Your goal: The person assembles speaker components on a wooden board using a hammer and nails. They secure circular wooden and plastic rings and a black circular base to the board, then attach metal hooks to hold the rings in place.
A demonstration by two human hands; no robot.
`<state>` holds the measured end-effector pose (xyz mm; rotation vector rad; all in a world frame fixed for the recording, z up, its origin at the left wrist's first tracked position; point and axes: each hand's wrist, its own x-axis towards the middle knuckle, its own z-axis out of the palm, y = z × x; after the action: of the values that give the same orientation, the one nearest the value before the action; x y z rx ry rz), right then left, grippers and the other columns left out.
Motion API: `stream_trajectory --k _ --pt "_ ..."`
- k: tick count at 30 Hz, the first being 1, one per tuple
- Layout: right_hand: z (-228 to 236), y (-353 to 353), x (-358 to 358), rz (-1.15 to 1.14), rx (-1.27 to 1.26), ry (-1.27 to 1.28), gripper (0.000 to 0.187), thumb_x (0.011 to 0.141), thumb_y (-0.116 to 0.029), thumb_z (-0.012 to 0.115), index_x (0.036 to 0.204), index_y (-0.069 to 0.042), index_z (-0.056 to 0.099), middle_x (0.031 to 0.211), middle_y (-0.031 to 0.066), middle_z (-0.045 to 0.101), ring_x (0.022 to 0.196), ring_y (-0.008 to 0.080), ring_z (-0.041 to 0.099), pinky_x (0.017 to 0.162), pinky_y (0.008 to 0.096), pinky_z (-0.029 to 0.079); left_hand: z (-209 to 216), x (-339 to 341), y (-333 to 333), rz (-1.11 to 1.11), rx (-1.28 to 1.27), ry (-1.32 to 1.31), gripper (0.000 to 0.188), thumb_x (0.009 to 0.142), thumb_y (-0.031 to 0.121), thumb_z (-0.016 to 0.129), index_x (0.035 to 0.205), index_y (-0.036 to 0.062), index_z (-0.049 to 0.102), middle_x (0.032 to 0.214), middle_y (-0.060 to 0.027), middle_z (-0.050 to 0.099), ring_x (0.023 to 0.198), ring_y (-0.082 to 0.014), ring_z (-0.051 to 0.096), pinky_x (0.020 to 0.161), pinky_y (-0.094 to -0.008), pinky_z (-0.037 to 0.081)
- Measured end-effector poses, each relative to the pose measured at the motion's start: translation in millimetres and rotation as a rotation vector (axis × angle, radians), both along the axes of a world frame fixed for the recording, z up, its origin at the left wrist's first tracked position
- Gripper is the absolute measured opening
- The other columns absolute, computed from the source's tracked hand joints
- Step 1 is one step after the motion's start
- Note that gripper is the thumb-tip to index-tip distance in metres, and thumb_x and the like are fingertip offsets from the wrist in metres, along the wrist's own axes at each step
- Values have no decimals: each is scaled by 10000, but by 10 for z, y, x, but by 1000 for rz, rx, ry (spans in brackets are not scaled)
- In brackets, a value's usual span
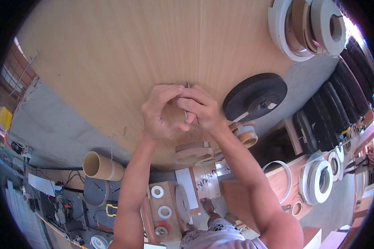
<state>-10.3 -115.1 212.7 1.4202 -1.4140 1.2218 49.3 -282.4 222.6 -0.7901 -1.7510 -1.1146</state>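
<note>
Over a broad wood-grain panel (112,50), both my hands meet close together. Between their fingertips runs a thin grey strip (186,116), its dark tip showing above the knuckles; its exact kind cannot be made out. My right hand (203,108) has its fingers curled tightly around this strip. Bent into a C shape, my left hand (156,112) touches the strip with fingertips and thumb, next to the right fingers. A black roll of banding (253,93) lies to the right of my right hand. Below the hands is a brown roll (193,152) of edge strip.
White and brown rolls (328,29) sit at the panel's far right corner. Beside my left forearm stands a cardboard tube (97,165). A yellow-and-black tape measure (111,209) lies lower left. Dark rolls (320,120) line the right side, near a white ring (284,178).
</note>
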Motion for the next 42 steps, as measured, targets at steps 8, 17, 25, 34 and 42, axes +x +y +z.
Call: stream_trajectory --k 8,17,25,34,42 --pt "-116 -192 31 -145 -139 -17 300 830 -372 736 919 -88 704 1051 65 742 750 234 626 663 365 412 -100 -103 132 75 95 105 921 758 805 808 1193 -2 722 1068 -124 736 957 -265 691 792 -375 579" --pt "-67 -388 244 -184 -282 -177 209 902 -312 745 902 -110 688 957 49 723 741 212 648 717 355 395 -140 -67 126 114 111 44 944 837 837 712 1253 -10 681 1140 -127 695 1032 -239 692 878 -365 559" --pt "142 -312 505 -189 -263 -394 49 960 -105 701 940 -68 677 909 88 699 775 323 688 713 406 498 -220 -65 229 22 307 -28 698 944 626 766 1207 -18 708 1123 -127 724 1005 -237 695 878 -378 560" --pt "200 -226 682 -173 -335 -457 110 979 -139 709 1062 -69 723 1072 132 709 954 357 693 820 445 537 -161 6 238 11 298 -105 437 1070 374 648 1286 -3 695 1207 -144 712 1120 -258 683 949 -393 549" --pt "-981 1662 2740 -717 113 -569 214 804 -73 816 1016 -82 791 1165 146 686 1042 356 662 918 475 520 205 256 276 421 -260 45 192 997 92 753 1182 43 777 1208 -96 762 1068 -250 688 923 -359 545"
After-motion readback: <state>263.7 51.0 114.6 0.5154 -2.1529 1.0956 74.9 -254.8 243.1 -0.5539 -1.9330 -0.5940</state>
